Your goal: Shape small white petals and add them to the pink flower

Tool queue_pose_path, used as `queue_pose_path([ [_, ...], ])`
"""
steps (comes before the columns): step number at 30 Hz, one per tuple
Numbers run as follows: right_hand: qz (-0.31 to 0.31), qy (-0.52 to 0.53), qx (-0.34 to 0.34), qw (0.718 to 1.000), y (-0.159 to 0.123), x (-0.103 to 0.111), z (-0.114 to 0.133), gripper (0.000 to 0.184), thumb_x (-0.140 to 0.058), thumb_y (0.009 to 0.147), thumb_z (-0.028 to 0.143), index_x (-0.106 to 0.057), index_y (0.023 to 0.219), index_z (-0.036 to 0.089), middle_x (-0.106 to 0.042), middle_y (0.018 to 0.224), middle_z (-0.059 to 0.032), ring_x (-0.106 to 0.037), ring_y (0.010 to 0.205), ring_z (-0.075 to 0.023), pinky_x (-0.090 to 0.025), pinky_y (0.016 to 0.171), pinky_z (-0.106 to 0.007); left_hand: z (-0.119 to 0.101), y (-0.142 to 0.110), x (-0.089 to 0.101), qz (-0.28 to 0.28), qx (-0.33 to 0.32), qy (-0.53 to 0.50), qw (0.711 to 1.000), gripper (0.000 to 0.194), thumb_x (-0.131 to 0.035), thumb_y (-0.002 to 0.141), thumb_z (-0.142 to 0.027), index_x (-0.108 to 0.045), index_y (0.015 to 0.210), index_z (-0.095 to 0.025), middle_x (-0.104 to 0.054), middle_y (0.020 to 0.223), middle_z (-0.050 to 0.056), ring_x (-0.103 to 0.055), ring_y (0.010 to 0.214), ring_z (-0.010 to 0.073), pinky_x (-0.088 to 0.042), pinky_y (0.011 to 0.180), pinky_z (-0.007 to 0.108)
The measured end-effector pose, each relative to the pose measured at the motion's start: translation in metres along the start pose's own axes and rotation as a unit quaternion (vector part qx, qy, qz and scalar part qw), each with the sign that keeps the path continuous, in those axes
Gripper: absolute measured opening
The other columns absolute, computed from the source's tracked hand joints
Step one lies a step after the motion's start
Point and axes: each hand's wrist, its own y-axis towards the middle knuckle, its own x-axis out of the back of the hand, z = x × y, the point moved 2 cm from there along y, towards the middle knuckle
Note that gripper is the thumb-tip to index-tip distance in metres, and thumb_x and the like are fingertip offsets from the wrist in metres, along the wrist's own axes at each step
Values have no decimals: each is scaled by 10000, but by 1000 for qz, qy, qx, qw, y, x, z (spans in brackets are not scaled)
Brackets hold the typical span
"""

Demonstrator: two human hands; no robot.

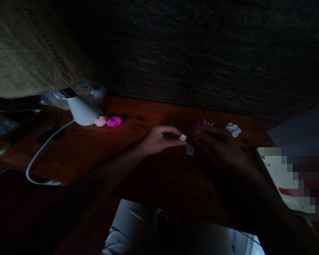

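Note:
My left hand point(163, 139) is closed in a pinch over the wooden table, with a small white lump point(183, 137), like modelling clay, at its fingertips. My right hand point(219, 143) is just to the right, its fingers drawn together; what they hold, if anything, is lost in the dark. A thin pale piece point(189, 149) shows just below the left fingertips. Behind my right fingers sits a crinkled pink piece point(204, 122), partly hidden. Farther right rests a white, petal-edged piece point(233, 129).
At the left stands a lamp with a white base point(82, 109) and a newspaper-print shade point(37, 53). Light pink point(101, 121) and magenta point(115, 121) lumps touch or lie close to its base. Its white cable point(33, 159) loops past dark scissors point(51, 131). A dark brick-patterned wall point(170, 53) rises behind the table.

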Motion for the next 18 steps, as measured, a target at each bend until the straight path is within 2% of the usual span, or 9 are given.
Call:
queue_pose_path([
  [3,28,12,-5,1000,0,0,-1,450,-856,669,441,-769,1065,245,-768,918,-48,-676,772,-182,-533,704,-329,-1,-2,1,29,-28,96,995,196,-777,767,-318,-731,849,-147,-743,877,60,-669,802,147,-508,763,276],
  [6,27,-1,3,1000,1,1,-3,410,-857,664,451,-783,1003,233,-762,874,-49,-669,747,-181,-529,680,-327,-1,-4,3,83,-52,230,968,133,-704,837,-298,-745,886,-181,-736,894,53,-662,810,148,-483,747,271],
  [8,20,-20,11,1000,3,2,-4,385,-848,671,467,-790,964,224,-759,869,-49,-657,726,-173,-520,664,-320,0,-5,4,106,-66,280,952,128,-682,855,-290,-749,915,-199,-732,923,53,-663,848,155,-478,778,280],
  [13,22,-33,31,999,4,0,-7,408,-857,663,460,-792,989,223,-763,906,-42,-669,785,-182,-521,721,-329,3,-4,6,120,-87,313,938,123,-682,854,-283,-747,935,-216,-725,972,56,-664,938,176,-473,861,298],
  [18,16,-50,44,998,4,-3,-7,353,-839,687,467,-800,943,227,-768,887,-36,-671,780,-185,-517,731,-333,4,-3,6,129,-91,319,935,170,-687,858,-320,-733,980,-211,-731,1031,64,-671,981,187,-480,900,318],
])
